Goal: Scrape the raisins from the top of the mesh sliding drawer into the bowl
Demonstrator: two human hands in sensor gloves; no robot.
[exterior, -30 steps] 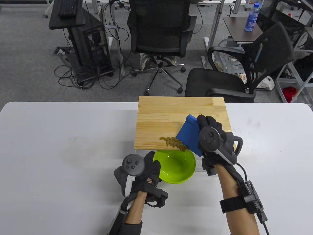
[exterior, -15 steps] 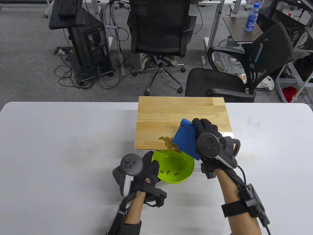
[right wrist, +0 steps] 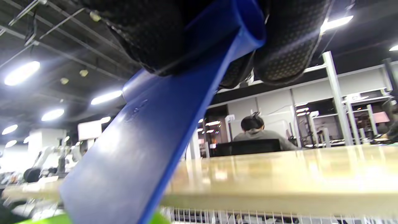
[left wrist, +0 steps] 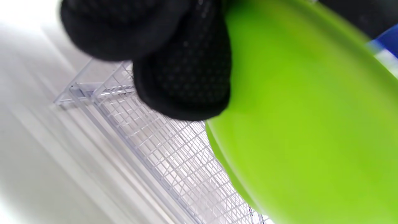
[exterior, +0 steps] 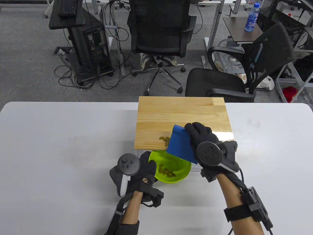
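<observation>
The wooden top [exterior: 181,117] of the mesh sliding drawer [left wrist: 168,149] sits mid-table. My right hand [exterior: 203,139] grips a blue scraper [exterior: 181,144] whose lower edge overhangs the top's front edge; the right wrist view shows the scraper [right wrist: 155,130] slanting down across the wooden top [right wrist: 279,177]. A few raisins [exterior: 165,139] lie on the wood left of the blade. My left hand [exterior: 146,166] holds the green bowl [exterior: 181,171] by its left rim, just below the front edge. Several raisins [exterior: 167,171] lie inside the bowl. My left fingers [left wrist: 183,77] press the bowl's [left wrist: 304,124] outside wall.
The white table [exterior: 61,146] spreads wide on both sides. Office chairs [exterior: 159,31] and a computer cart [exterior: 80,36] stand on the floor beyond the far edge. A person [right wrist: 258,130] sits at a distant desk in the right wrist view.
The scraper swept toward the front-left edge and pushed most raisins off the wood into the bowl. My left hand and the bowl shifted slightly left.
</observation>
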